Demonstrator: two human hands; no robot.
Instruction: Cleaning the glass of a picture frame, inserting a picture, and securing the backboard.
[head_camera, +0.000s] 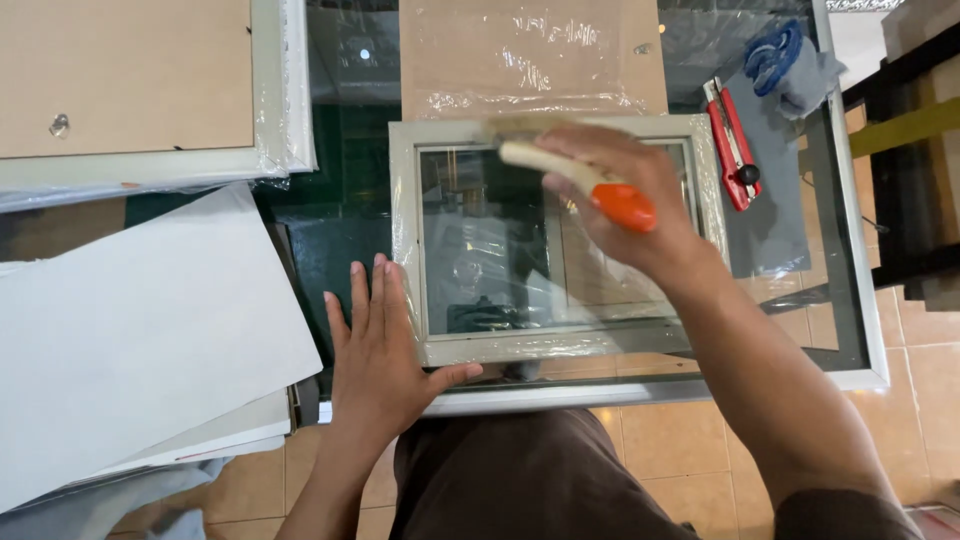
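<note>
The person's right hand (625, 195) is closed around a brush (580, 175) with a pale handle and an orange end; the bristles are blurred at the far rail of a small grey picture frame (410, 250). The frame still wears clear plastic wrap and lies on the glass table (850, 300), close to its near edge. The left hand (375, 350) lies flat and released, its fingers spread, the thumb touching the frame's near left corner.

To do this brushing well, it seems best that the flat hand presses steadily against the corner, so the light frame does not slide, and that the strokes stay short and go along the rail.

The near edge of the table is just beside the frame, so there is little room to pull toward the body. To the right, a red utility knife (733, 145) lies near the frame, with a blue and grey cloth (790, 60) beyond it. To the left, white sheets (130, 330) overhang the near left corner, and a larger frame (270, 100) lies face down at the far left.
</note>
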